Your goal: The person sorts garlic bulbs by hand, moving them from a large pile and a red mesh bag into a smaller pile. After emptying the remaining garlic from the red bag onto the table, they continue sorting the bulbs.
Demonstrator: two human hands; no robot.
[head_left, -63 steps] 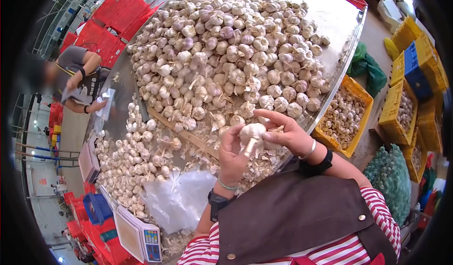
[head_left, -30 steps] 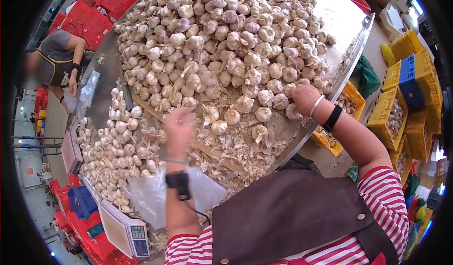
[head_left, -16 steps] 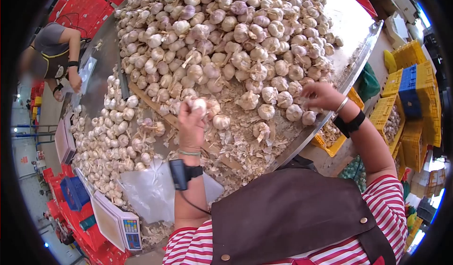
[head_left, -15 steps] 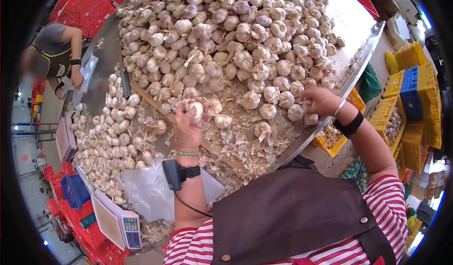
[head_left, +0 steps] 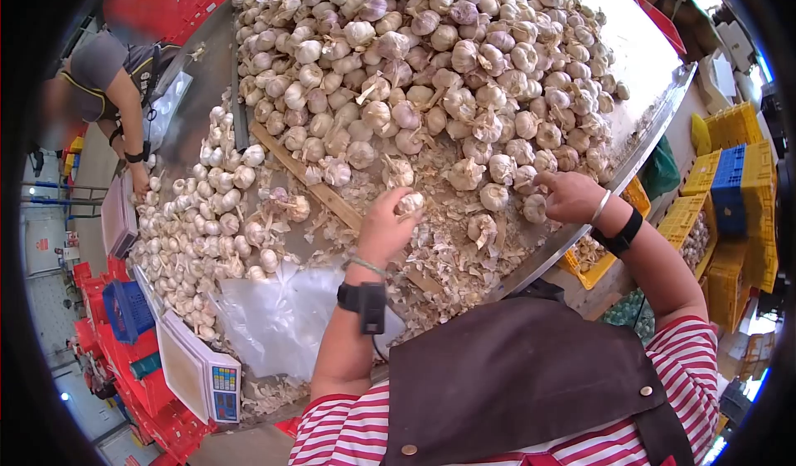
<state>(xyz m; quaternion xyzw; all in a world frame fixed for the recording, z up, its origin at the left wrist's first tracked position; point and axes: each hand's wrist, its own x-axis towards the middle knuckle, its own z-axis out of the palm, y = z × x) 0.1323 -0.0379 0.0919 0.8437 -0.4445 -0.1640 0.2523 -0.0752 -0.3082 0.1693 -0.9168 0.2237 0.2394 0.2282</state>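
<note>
My left hand [head_left: 388, 227] is closed around a garlic bulb [head_left: 409, 204], above the loose skins in front of the big heap. My right hand [head_left: 574, 198] has curled fingers at the heap's right edge. Right beside its fingertips lies another garlic bulb [head_left: 535, 208]; whatever the fingers hold is hidden. Unpeeled purplish-white garlic [head_left: 431, 60] is piled high beyond both hands. Cleaner white bulbs [head_left: 199, 225] are spread to the left, past a wooden strip [head_left: 307, 177]. Papery garlic skins [head_left: 448, 259] cover the metal table between my hands.
A clear plastic bag [head_left: 282, 321] lies front left, next to a white scale [head_left: 195, 366]; a second scale [head_left: 120, 216] stands farther back. Another person [head_left: 112, 76] reaches in at the far left. Yellow crates [head_left: 705, 184] are stacked right, beyond the raised metal table edge [head_left: 618, 186].
My left hand has turned and moved toward the heap; its bulb now looks rougher-skinned than the smooth white one earlier. My right hand stays by the heap's edge. The other person's hand has moved nearer.
</note>
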